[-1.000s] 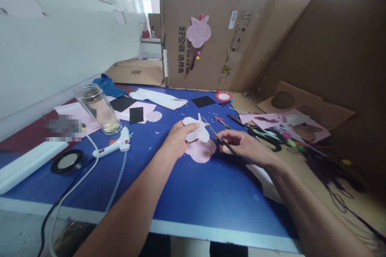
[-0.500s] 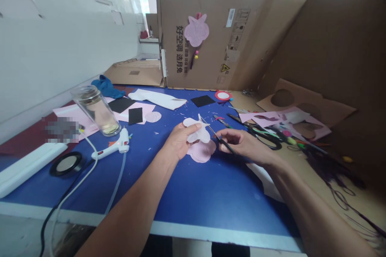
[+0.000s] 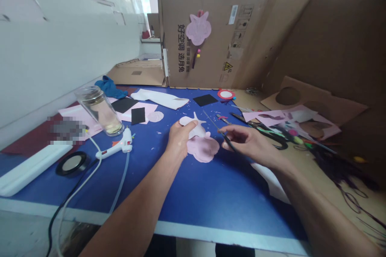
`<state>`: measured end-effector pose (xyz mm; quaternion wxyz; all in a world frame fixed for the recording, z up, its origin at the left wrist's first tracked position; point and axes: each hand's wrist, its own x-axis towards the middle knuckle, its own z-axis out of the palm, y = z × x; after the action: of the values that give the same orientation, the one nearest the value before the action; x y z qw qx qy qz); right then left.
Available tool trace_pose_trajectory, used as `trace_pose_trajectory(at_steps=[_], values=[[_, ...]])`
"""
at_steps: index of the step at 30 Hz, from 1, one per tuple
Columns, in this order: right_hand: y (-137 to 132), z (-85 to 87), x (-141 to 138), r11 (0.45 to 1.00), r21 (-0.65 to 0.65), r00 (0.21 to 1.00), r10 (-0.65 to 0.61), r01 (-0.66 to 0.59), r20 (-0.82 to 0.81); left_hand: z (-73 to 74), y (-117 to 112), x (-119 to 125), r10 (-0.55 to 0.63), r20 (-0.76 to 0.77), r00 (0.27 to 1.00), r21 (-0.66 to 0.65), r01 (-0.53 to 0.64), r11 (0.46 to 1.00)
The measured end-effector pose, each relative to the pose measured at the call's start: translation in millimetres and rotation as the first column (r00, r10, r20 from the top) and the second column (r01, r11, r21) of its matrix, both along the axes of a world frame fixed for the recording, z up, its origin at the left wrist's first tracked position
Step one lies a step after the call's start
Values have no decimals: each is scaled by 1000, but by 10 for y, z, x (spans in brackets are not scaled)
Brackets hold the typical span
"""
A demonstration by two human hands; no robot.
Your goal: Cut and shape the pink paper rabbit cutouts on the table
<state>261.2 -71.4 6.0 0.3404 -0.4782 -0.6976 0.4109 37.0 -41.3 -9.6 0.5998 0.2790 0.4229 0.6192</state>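
Observation:
My left hand pinches a pale cut-out felt shape just above the blue table. Under it lies a larger pink felt shape, flat on the table. My right hand is closed around the handles of small scissors. Their thin blades point up and left, a short way right of the pale shape and apart from it.
A glass jar and a white glue gun with its cable stand at the left, near a black round lid. Black and pink sheets lie behind. Cardboard walls close the back and right, where tools and scraps pile up.
The scissors have drawn away from the pale shape to the right. My left hand has tilted the shape flatter and lowered it slightly. The view has shifted a little.

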Motion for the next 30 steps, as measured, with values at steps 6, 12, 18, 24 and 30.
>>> trace_pose_trajectory(at_steps=[6, 12, 18, 24, 30], values=[[-55, -90, -111, 958, 285, 965, -94, 21, 246, -40, 39, -1, -7, 112, 994, 40, 2, 999], [-82, -88, -116, 892, 449, 911, -227, 52, 344, -26, 20, 27, -116, 143, 983, 58, 109, 992], [-94, -64, -113, 880, 475, 908, -218, 24, 359, -68, 41, 29, -181, 154, 971, 56, 174, 983], [-102, -43, -130, 889, 458, 923, -197, 26, 330, -88, 48, 30, -198, 156, 968, 20, 197, 980], [-108, -28, -149, 902, 430, 936, -178, 32, 305, -99, 40, 38, -201, 208, 957, -11, 208, 978]])
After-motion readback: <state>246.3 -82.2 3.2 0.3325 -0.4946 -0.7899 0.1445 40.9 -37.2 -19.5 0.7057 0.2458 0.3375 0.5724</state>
